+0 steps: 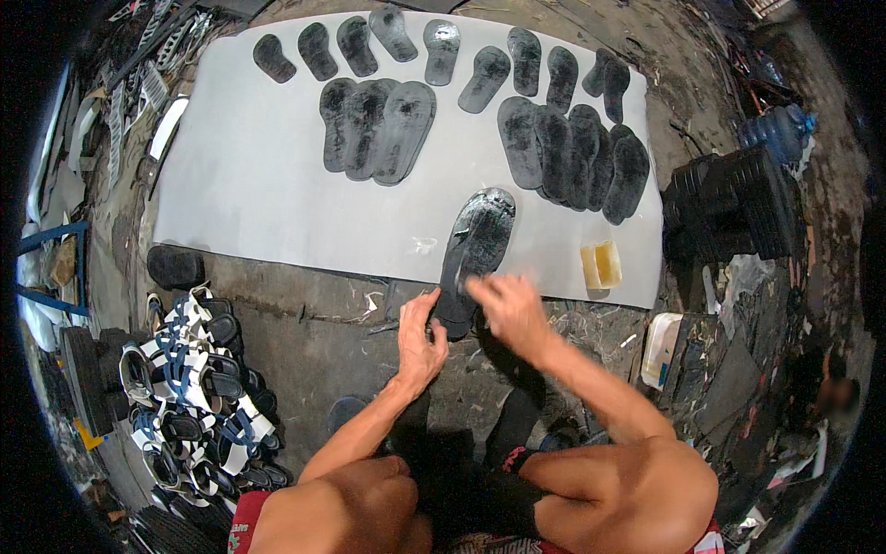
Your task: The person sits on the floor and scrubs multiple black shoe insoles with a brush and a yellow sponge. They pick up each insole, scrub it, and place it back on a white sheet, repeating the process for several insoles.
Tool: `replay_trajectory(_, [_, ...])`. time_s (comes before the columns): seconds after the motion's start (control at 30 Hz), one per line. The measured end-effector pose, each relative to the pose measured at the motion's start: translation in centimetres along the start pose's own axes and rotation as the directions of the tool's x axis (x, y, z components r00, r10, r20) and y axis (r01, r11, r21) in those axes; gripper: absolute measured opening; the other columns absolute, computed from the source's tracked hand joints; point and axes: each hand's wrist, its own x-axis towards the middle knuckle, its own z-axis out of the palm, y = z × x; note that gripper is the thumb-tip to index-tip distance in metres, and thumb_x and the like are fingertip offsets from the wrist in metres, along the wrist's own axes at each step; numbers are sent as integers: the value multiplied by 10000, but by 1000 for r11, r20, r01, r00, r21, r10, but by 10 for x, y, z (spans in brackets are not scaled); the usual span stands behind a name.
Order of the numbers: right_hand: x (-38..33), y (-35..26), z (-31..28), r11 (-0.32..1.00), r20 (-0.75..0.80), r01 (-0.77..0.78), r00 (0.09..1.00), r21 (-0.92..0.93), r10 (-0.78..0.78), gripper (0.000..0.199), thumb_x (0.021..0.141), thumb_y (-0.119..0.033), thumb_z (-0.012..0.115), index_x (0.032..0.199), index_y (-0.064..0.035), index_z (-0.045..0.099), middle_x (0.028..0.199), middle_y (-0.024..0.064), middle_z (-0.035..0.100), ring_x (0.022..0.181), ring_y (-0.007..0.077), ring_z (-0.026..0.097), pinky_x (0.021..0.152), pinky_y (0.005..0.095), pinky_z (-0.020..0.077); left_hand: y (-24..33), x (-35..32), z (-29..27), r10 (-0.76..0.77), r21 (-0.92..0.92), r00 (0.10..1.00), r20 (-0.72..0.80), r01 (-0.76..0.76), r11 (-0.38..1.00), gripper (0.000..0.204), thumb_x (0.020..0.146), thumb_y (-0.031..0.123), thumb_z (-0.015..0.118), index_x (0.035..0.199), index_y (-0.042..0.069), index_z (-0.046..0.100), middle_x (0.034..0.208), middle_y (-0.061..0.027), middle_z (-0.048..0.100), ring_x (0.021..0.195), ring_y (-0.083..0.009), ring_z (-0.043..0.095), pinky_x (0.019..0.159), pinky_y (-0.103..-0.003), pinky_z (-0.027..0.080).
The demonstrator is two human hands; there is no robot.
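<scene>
A dark shoe sole (475,249) lies just below the picture's centre, its shiny toe end pointing to 1 o'clock and resting on the near edge of a large pale sheet (258,175), while its heel end hangs over that edge onto the rough grey floor (314,332). The left hand (420,337) sits at the sole's 7 o'clock, thumb and fingers bent and pinching the heel end. The right hand (508,309) is at the heel's 3 o'clock, fingers curled over the sole's lower part; it is blurred, so whether it holds anything between the fingertips cannot be told. Both forearms come up from 6 o'clock and converge on the heel, the right one crossing in from 4 o'clock over a bent knee.

To the sole's 9 and 10 o'clock the sheet is bare for a wide stretch. At 3 o'clock, near the sheet's near edge, stands a small yellowish tub (601,265). At 12 o'clock a fan of three overlapping grey soles (378,129) lies apart from it, and at 1 o'clock a darker overlapping stack (577,157) comes closer. A row of single soles (434,46) lines the far edge.

Off the sheet, a heap of sandals with white and blue straps (194,388) fills 8 o'clock, and black crates (729,203) stand at 3 o'clock.
</scene>
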Motion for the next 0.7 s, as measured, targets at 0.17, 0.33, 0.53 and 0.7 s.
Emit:
replay_trajectory(0.17, [-29,-29,-14,924,72,-256,967,286,245,451,956,-100,776,1403,-75,727,1238,219,781,1137,374,759,1001,539,566,7,8,-6,4,42,1000,26,-5,999,581,889,11,780,1459,-6,669,1312,-236,620,1219,-416,596,1079,-506,504])
replay_trajectory(0.33, [80,19,-21,885,-41,-433,894,169,446,325,1021,-122,678,1335,-73,747,1127,203,790,1046,459,746,895,569,575,20,-2,15,-23,134,998,-61,31,990,776,803,142,960,1487,-7,625,1277,-209,595,1220,-410,564,1084,-522,484])
replay_trajectory(0.53, [92,11,-4,979,203,165,961,122,-188,413,933,-42,647,1302,-171,781,1131,97,793,1134,319,712,958,509,491,11,-5,24,-2,203,992,-126,27,979,818,780,178,995,1489,9,623,1299,-200,616,1234,-408,579,1082,-530,494])
replay_trajectory(0.7, [100,63,-22,974,-129,-205,973,-95,192,367,968,-81,715,1325,-145,766,1104,109,798,1053,316,719,917,493,469,19,16,21,5,100,996,-89,4,995,759,835,120,936,1510,-5,614,1310,-205,624,1214,-404,573,1055,-511,500])
